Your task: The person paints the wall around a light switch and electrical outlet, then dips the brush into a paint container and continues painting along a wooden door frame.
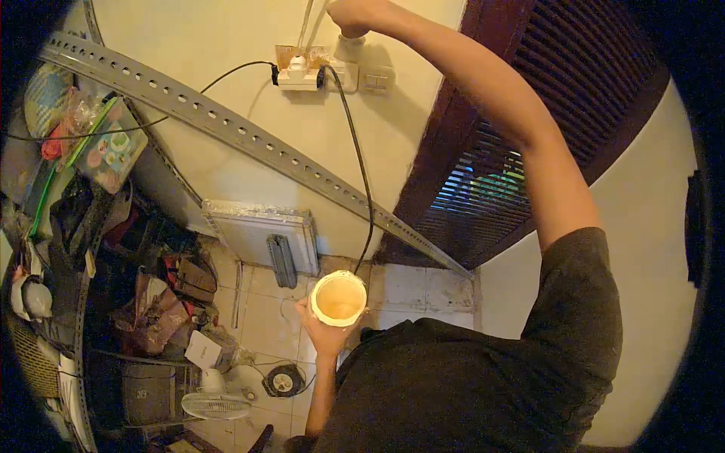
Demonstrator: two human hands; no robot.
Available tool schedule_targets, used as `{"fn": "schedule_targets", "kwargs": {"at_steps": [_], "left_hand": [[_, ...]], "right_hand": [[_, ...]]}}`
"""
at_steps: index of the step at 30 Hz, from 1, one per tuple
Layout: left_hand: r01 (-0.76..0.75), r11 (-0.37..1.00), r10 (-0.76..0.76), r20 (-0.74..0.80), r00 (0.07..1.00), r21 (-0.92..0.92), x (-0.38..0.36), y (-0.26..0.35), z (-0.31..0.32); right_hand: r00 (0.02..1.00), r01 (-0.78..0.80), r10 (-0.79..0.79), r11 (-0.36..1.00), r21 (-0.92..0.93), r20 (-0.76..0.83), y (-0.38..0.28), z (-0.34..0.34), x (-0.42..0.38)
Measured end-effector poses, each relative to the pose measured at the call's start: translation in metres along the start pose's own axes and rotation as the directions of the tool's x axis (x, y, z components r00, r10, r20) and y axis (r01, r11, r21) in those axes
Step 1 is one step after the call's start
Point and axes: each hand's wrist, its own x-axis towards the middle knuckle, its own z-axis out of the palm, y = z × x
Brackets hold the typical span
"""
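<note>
My left hand (326, 332) is wrapped around a round, open-topped container (338, 300) held in front of my body. Pale yellowish material shows inside it, and its rim is coated in a lighter, uneven layer. High on the wall, the fingers of my right hand (359, 16) are closed around a pale, wide-ended brush (350, 48), whose end points down. Just below the brush are a wall socket plate (346, 75) and a switch plate (377, 79). To its left, a white multi-plug adapter (300, 75) has black and white cords plugged in.
A perforated metal angle bar (249, 136) slants across the view before the wall. Dark louvered shutters (574, 83) stand at right. A wrapped white panel (260, 230) leans below. Cluttered shelves (83, 302), a fan (217, 405) and a cable reel (285, 380) are at left.
</note>
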Motion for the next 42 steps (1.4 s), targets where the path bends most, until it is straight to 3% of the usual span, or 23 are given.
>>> {"fn": "schedule_targets", "kwargs": {"at_steps": [2,4,5,9,12,13,14,16,20,24,27,29,33,35,42], "left_hand": [[0.094,0.971,-0.116,-0.09,0.989,-0.22,-0.004,-0.003,0.005],[0.107,0.964,-0.129,-0.076,0.989,-0.242,-0.005,-0.01,0.007],[0.123,0.959,-0.143,-0.06,0.988,-0.256,-0.004,-0.011,0.008],[0.103,0.975,-0.121,-0.08,0.989,-0.198,0.0,-0.006,0.007],[0.083,0.982,-0.092,-0.046,0.995,-0.172,0.002,0.0,0.009],[0.111,0.957,-0.128,-0.047,0.991,-0.267,0.004,0.007,0.01],[0.136,0.924,-0.163,-0.046,0.986,-0.358,0.005,0.01,0.011],[0.109,0.954,-0.124,-0.037,0.992,-0.278,0.002,-0.002,0.015],[0.106,0.98,-0.115,-0.042,0.993,-0.166,-0.003,-0.006,0.014],[0.129,0.958,-0.156,-0.088,0.984,-0.255,0.001,0.007,0.008],[0.174,0.932,-0.22,-0.114,0.969,-0.317,0.0,0.005,0.008],[0.172,0.973,-0.182,-0.056,0.982,-0.157,0.001,0.001,0.004],[0.125,0.99,-0.13,-0.07,0.989,-0.071,0.004,0.003,0.005],[0.133,0.968,-0.156,-0.095,0.983,-0.213,0.002,-0.006,0.011],[0.129,0.971,-0.14,-0.04,0.989,-0.199,0.005,0.011,0.012]], "right_hand": [[0.997,-0.004,0.003,1.0,-0.014,-0.073,-0.005,0.006,-0.005],[0.961,-0.11,0.098,0.993,-0.034,-0.258,-0.013,-0.005,-0.02],[0.946,-0.1,0.074,0.993,-0.065,-0.317,-0.01,-0.016,-0.031],[0.91,-0.148,0.1,0.985,-0.09,-0.402,0.005,-0.053,-0.063],[0.904,-0.156,0.099,0.982,-0.103,-0.416,0.004,-0.028,-0.065],[0.907,-0.056,0.048,0.998,-0.007,-0.417,0.002,-0.005,-0.061],[0.908,-0.06,0.053,0.998,-0.004,-0.415,-0.005,0.01,-0.064],[0.986,0.066,-0.075,0.996,-0.06,-0.15,-0.022,0.031,-0.077],[0.993,0.111,-0.11,0.993,0.044,-0.031,-0.028,0.032,-0.09],[0.991,0.079,-0.066,0.99,0.116,-0.115,0.002,0.024,-0.09],[0.983,-0.047,0.056,0.997,0.055,-0.175,0.026,0.002,-0.093],[0.985,-0.094,0.099,0.995,0.045,-0.142,0.034,-0.015,-0.096],[0.996,-0.036,0.04,0.998,0.052,-0.083,0.038,-0.018,-0.089],[0.998,-0.019,0.021,0.999,0.032,-0.051,0.033,-0.009,-0.081],[0.997,-0.013,0.013,1.0,0.003,-0.073,0.017,0.014,-0.068]]}}
